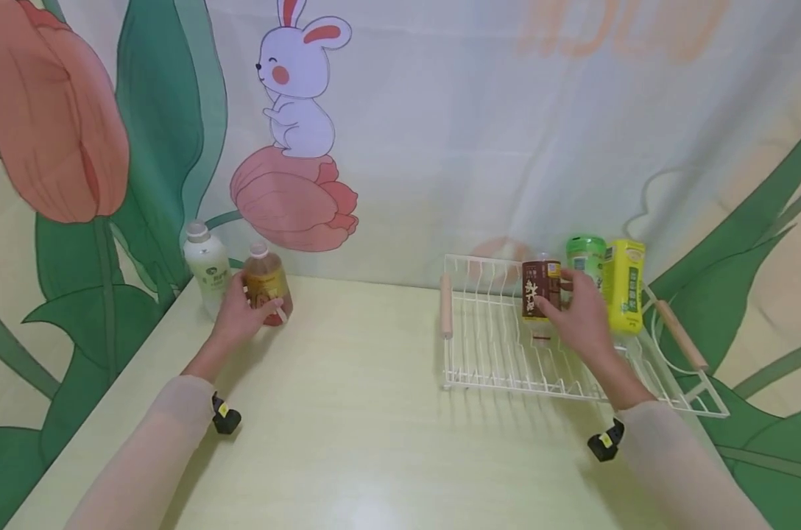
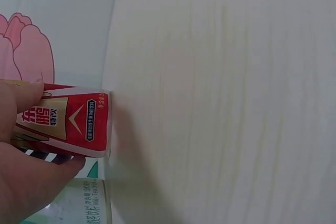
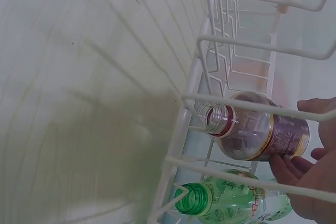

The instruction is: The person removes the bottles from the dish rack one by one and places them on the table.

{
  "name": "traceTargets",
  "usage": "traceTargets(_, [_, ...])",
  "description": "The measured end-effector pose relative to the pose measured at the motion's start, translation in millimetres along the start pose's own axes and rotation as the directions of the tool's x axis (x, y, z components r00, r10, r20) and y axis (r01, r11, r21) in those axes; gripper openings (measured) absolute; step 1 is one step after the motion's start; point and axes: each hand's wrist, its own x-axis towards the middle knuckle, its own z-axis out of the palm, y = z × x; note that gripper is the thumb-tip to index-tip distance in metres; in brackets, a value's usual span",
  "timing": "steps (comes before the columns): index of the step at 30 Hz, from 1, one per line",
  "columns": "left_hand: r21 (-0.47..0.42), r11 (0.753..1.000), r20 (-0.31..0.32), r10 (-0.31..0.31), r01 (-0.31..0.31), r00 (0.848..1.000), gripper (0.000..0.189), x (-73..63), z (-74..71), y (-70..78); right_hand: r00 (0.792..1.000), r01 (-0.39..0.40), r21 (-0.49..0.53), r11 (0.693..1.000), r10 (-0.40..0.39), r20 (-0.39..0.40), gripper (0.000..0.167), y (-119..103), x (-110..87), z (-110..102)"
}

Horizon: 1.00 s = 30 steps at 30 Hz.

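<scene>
My left hand [image 1: 236, 313] grips a drink bottle [image 1: 266, 269] with a red and gold label at the table's back left. It stands upright, its base right at the tabletop in the left wrist view. Close beside it is a white milk tea bottle [image 1: 208, 269], partly behind the hand. On the right, fingers and thumb of my right hand [image 1: 582, 313] hold a clear bottle [image 1: 533, 283] with a brown label, neck down inside the white wire rack [image 1: 480, 379]. A green bottle [image 3: 226, 198], also neck down, and a yellow one [image 1: 624, 287] stand in the rack beyond that hand.
The rack has wooden handles [image 1: 446, 305] at both ends and thin upright wires along its front. Behind the pale table [image 1: 374, 412] hangs a curtain [image 1: 427, 147] printed with a rabbit and tulips.
</scene>
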Motion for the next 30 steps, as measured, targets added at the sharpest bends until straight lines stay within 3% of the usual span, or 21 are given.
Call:
traceTargets(3, [0.0,1.0,0.015,0.015,-0.015,1.0,0.094,3.1,-1.2,3.0,1.0,-0.003,0.019,1.0,0.003,-0.004,0.069,-2.5,2.7,-1.3])
traceTargets(7, [0.006,1.0,0.038,0.024,-0.024,0.999,0.093,4.7,-2.8,4.2,0.994,-0.05,-0.033,0.998,0.053,0.093,0.081,-5.2,4.9,-1.2])
traceTargets(10, [0.014,1.0,0.048,0.025,-0.026,0.999,0.093,4.0,-4.0,1.7,0.972,-0.086,-0.114,0.99,0.109,0.208,0.091,-4.5,6.6,1.9])
traceTargets(13, [0.012,0.999,0.05,0.034,-0.035,0.998,0.093,2.9,-5.0,-1.6,0.952,-0.11,-0.156,0.982,0.149,0.267,0.094,-2.4,8.2,5.7])
traceTargets(20, [0.019,0.999,0.048,0.025,-0.026,0.999,0.094,2.9,-10.1,-2.9,0.936,-0.127,-0.17,0.977,0.175,0.306,0.09,-2.7,13.4,11.2])
traceTargets(25, [0.025,0.999,0.048,0.043,-0.045,0.998,0.092,5.3,-10.4,0.2,0.939,-0.108,-0.18,0.978,0.16,0.304,0.084,-3.2,12.5,11.2])
traceTargets(30, [0.054,0.998,0.069,0.017,-0.021,0.997,0.09,2.9,-7.0,-1.0,0.942,-0.084,-0.164,0.983,0.132,0.309,0.08,-3.4,8.0,9.8])
